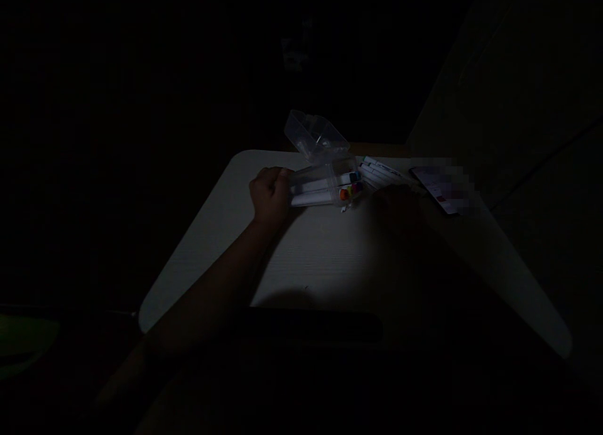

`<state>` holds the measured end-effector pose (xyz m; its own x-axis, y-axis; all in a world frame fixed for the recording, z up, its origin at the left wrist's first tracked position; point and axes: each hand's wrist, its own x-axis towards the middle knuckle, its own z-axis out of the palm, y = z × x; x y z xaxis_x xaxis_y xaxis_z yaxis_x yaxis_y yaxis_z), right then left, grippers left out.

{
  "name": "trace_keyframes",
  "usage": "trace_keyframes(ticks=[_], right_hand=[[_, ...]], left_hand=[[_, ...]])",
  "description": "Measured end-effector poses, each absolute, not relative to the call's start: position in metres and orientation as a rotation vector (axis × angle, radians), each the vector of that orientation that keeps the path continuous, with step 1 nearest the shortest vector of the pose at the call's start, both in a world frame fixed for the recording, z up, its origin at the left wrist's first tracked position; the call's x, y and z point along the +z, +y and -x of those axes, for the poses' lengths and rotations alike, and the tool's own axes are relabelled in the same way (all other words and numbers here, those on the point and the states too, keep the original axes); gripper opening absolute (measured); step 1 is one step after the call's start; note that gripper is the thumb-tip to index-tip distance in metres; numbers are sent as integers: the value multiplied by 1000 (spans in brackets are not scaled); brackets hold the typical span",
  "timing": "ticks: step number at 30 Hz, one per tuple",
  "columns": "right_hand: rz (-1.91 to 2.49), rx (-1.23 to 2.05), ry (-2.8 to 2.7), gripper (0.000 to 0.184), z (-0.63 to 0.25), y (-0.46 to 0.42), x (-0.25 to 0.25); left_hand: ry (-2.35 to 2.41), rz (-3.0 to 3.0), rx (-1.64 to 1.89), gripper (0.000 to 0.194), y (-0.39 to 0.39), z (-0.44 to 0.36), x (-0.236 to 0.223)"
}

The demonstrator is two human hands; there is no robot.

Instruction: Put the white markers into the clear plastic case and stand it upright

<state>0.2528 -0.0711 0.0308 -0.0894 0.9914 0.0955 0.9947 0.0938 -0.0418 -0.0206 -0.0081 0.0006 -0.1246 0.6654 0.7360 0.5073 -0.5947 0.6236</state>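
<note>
- Markers [311, 198] with white barrels sit inside a clear case [308, 176], and my left grip [271, 195] has it firmly, fingers curled round the left end!
- Look at the line of it: the case's long axis runs left to right over the far part of the counter [311, 253], angling slightly away from me, with the orange, yellow, purple and blue caps bunched at the right end.
- Just beyond that capped end, to the right, come the loose markers [377, 171], side by side, slanting from far left to near right, down towards my right grip [400, 206].
- So it's right nearest the loose bunch, left on the case, and the capped end in between!
- Is the right one spread or pinching something? I can't tell; deep shadow swallows the fingers, and the forearm behind melts into black.
- Is the case resting on the counter or held just above it? Can't call that one either.
- Behind it, a clear box-like piece [316, 137] tilts at the far edge, perhaps a lid; its rim blurs into the dark.
- Out right, a dark-edged flat slab [433, 187], phone-like, loses its far side under blocky blur.
- And below the caps, a pale scrap [343, 209], too small to make out.
</note>
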Motion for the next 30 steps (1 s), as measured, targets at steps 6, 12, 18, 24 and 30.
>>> trace_keyframes(ticks=[6, 12, 18, 24, 30], right_hand=[[2107, -46, -2241, 41, -250, -76, 37], [2186, 4, -2158, 33, -247, -82, 44], [2113, 82, -2140, 41, -248, -78, 37], [2038, 106, -2096, 41, -250, -79, 38], [1856, 193, -1864, 36, -260, -72, 41]], left_hand=[[1345, -1954, 1832, 45, -8, 21, 0], [1337, -1990, 1831, 42, -3, 24, -4], [1349, -1991, 1825, 45, -5, 23, -3], [1333, -1983, 1832, 43, -6, 23, -3], [1348, -1972, 1820, 42, -4, 23, -5]])
